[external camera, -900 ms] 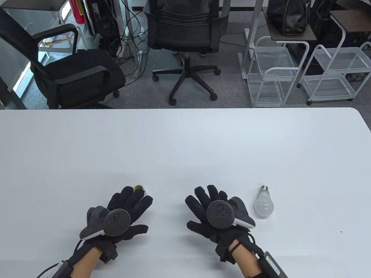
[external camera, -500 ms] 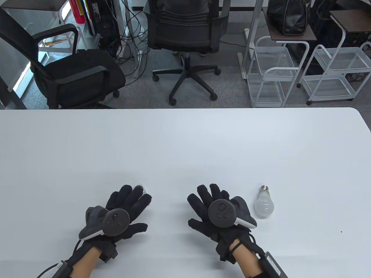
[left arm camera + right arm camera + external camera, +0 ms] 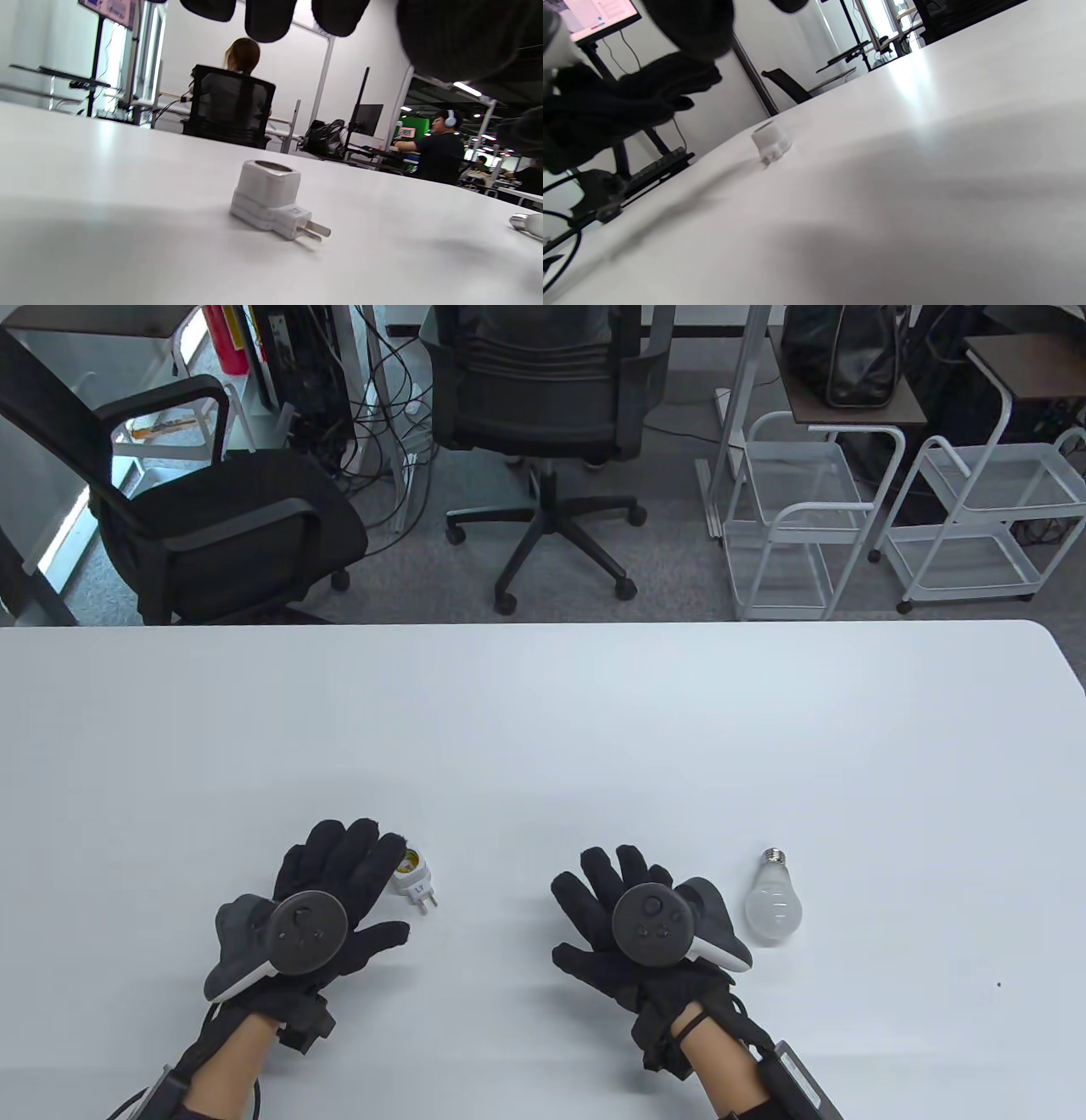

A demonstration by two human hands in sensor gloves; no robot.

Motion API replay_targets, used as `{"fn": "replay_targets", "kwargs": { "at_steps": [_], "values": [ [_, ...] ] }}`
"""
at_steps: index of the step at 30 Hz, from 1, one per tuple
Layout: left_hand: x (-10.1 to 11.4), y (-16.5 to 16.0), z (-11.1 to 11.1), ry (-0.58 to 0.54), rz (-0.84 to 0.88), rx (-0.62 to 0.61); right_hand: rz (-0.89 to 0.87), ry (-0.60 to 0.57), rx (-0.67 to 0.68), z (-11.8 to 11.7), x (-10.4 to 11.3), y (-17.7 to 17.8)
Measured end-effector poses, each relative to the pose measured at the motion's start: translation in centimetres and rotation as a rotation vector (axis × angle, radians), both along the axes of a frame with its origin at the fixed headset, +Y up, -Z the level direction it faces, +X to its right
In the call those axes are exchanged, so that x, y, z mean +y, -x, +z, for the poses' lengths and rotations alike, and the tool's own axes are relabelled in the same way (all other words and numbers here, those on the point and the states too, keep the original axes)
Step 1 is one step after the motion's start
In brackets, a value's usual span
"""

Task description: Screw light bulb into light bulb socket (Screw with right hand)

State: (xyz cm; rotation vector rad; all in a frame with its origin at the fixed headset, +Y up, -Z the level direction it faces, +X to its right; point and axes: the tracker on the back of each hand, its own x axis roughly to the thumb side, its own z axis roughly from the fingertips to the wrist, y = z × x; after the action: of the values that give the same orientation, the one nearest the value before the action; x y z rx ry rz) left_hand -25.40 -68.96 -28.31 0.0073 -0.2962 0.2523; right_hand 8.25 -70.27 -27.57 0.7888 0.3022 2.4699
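Both hands, left (image 3: 318, 899) and right (image 3: 632, 920), hover spread and empty; the bulb (image 3: 773, 899) looks light, smooth and fragile, best cupped round its globe, the socket (image 3: 411, 875) held by its stiff body.

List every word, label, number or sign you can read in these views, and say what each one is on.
Nothing can be read for certain.
Socket adapter: a small dark mark on its plug end in the table view, too small to read; the label patch in the left wrist view is blurred.
Light bulb: no print visible.
Monitor behind the table in the right wrist view: lines of text, too blurred to read.
Hand trackers: only buttons, no legible text.
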Motion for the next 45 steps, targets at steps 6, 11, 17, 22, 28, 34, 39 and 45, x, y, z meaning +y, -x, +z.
{"fn": "replay_targets", "kwargs": {
  "at_steps": [6,11,17,22,28,34,39,45],
  "values": [
    [-3.5,-0.3,-4.4,0.245,-0.053,0.138,-0.006,0.003,-0.002,-0.1,0.0,0.0],
    [-5.5,-0.5,-6.5,0.373,0.003,0.247,-0.021,0.013,-0.025,-0.2,0.1,-0.5],
    [-6.6,-1.0,-7.5,0.445,0.008,0.287,-0.043,0.03,-0.038,-0.4,0.1,-0.8],
    [-7.3,-1.4,-7.5,0.433,0.048,0.297,-0.075,0.028,-0.034,-0.4,0.1,-0.8],
    [-6.8,-0.9,-7.1,0.36,0.161,0.307,-0.101,0.032,-0.041,-0.5,0.1,-1.0],
    [-4.4,-0.9,-6.5,0.291,0.226,0.204,-0.119,0.048,-0.053,-0.6,0.0,-1.2],
    [-1.9,-1.3,-5.0,0.201,0.292,0.103,-0.154,0.074,-0.042,-0.6,0.0,-1.3],
    [-0.4,-1.6,-1.9,0.166,0.414,0.019,-0.154,0.067,-0.045,-0.6,0.0,-1.4]
  ]
}}
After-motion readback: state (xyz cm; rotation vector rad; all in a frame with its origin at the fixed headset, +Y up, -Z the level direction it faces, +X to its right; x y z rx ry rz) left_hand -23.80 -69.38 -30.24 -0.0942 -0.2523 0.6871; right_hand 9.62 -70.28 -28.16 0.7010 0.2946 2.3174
